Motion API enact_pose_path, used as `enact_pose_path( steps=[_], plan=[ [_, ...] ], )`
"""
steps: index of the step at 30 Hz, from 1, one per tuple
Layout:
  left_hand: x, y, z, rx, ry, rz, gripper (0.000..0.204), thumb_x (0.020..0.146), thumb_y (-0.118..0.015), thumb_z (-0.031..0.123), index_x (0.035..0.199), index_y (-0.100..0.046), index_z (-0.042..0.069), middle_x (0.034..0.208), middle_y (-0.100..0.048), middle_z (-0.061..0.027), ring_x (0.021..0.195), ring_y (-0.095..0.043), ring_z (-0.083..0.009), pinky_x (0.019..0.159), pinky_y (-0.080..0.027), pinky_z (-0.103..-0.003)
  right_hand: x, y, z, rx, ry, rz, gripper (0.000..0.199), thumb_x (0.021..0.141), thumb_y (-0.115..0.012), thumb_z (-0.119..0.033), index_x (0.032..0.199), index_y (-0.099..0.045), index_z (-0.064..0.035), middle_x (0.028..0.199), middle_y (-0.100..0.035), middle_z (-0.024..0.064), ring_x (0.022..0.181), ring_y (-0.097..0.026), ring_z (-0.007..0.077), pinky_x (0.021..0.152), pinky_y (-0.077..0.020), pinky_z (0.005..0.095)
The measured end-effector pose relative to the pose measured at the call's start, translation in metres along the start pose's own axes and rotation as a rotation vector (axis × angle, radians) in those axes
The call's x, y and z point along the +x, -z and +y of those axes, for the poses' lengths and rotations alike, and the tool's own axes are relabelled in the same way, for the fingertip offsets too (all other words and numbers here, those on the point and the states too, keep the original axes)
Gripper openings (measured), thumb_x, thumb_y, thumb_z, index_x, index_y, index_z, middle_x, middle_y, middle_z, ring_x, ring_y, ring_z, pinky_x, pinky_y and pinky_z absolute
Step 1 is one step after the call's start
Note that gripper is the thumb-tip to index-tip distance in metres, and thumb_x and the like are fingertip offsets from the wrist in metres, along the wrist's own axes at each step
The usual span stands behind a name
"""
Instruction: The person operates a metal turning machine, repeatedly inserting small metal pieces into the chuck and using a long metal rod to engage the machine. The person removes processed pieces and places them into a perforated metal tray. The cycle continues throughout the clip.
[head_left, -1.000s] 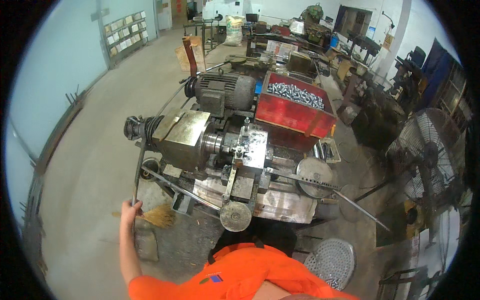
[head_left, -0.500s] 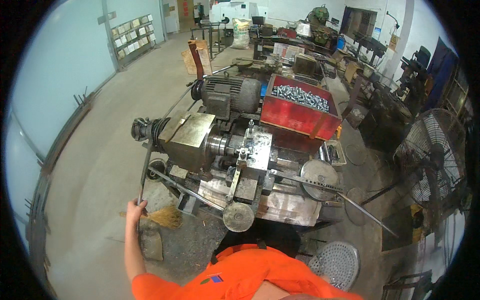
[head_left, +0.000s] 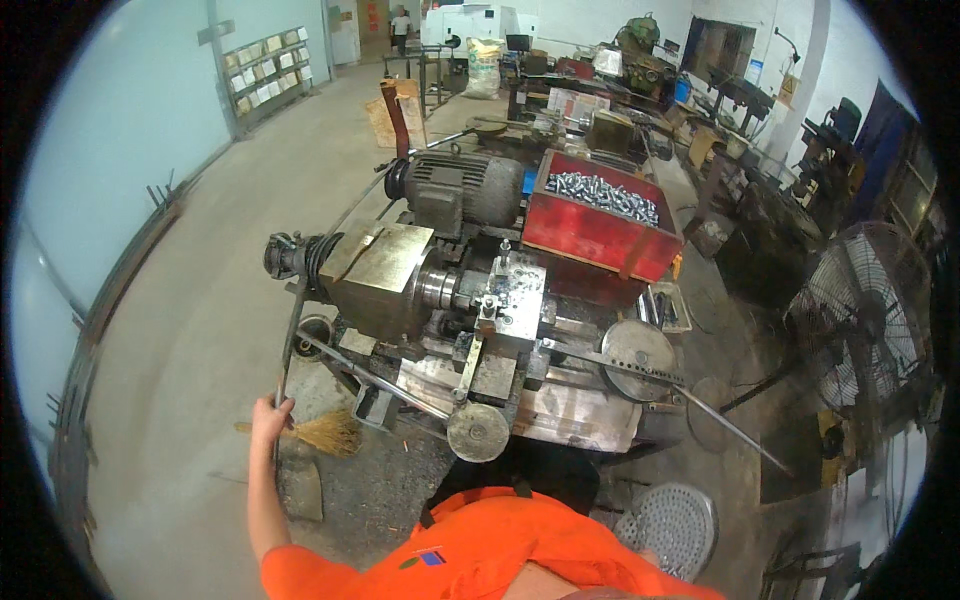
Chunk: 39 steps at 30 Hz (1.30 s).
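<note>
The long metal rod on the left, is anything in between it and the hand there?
No, nothing visible is in the way: the left hand is wrapped around the long metal rod. The straw broom shows behind the hand, not between them.

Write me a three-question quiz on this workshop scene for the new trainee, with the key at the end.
1. Multiple choice. What does the person's left hand grip?
A) the fan
B) a long metal bar
C) the white sack

2. True or false: the red box stands to the left of the finned motor in the picture.

3. Open question. What is heaped inside the red box?

Key:
1. B, a long metal bar.
2. False; it stands to the right of the finned motor.
3. Many small shiny metal parts.
</note>
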<state>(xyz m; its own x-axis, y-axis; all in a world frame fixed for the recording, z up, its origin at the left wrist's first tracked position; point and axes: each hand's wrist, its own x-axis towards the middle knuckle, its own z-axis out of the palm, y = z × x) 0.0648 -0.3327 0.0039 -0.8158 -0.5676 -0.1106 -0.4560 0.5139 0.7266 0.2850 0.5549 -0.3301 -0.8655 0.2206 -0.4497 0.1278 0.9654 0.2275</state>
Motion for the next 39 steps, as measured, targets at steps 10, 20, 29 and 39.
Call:
enact_pose_path(
  steps=[10, 20, 29, 39],
  plan=[
    [-0.065, -0.063, 0.2, -0.401, -0.42, -0.195, 0.023, 0.086, -0.057, 0.018, 0.093, -0.062, -0.004, 0.07, -0.063, -0.004, 0.064, -0.059, -0.0107, 0.06, -0.047, -0.026, 0.024, 0.432, -0.179, 1.013, 0.305, 0.56, 0.016, 0.065, -0.065, -0.014, 0.076, -0.069, -0.0034, 0.08, -0.066, 0.0138, 0.077, -0.065, 0.0255, 0.07, -0.0494, 0.0331],
    [-0.112, -0.176, 0.252, -0.898, -0.281, -1.031, 0.04, 0.092, -0.049, 0.037, 0.089, -0.06, -0.001, 0.067, -0.061, -0.0062, 0.06, -0.06, -0.0144, 0.058, -0.047, -0.027, 0.003, 0.576, -0.331, 1.058, 1.34, 0.752, 0.029, 0.056, -0.06, -0.008, 0.084, -0.067, -0.0052, 0.1, -0.061, 0.0141, 0.085, -0.058, 0.0295, 0.074, -0.048, 0.0347],
    [-0.096, -0.157, 0.252, -0.353, -0.438, -0.756, 0.029, 0.086, -0.062, 0.027, 0.075, -0.063, 0.0, 0.057, -0.056, -0.0019, 0.05, -0.053, -0.0075, 0.046, -0.041, -0.024, 0.004, 0.589, -0.344, 0.646, 1.404, 0.664, 0.024, 0.057, -0.061, -0.016, 0.078, -0.063, -0.0031, 0.087, -0.06, 0.0114, 0.079, -0.055, 0.0311, 0.07, -0.0467, 0.039],
    [-0.039, -0.012, 0.141, -0.231, -0.309, -0.069, 0.025, 0.085, -0.053, 0.013, 0.104, -0.06, -0.003, 0.07, -0.062, -0.0083, 0.056, -0.058, -0.0133, 0.054, -0.047, -0.029, 0.07, 0.676, -0.396, 0.317, 1.205, 0.78, 0.024, 0.053, -0.063, -0.019, 0.073, -0.069, -0.0074, 0.083, -0.062, 0.0097, 0.08, -0.056, 0.031, 0.067, -0.0484, 0.0395]
  ],
)
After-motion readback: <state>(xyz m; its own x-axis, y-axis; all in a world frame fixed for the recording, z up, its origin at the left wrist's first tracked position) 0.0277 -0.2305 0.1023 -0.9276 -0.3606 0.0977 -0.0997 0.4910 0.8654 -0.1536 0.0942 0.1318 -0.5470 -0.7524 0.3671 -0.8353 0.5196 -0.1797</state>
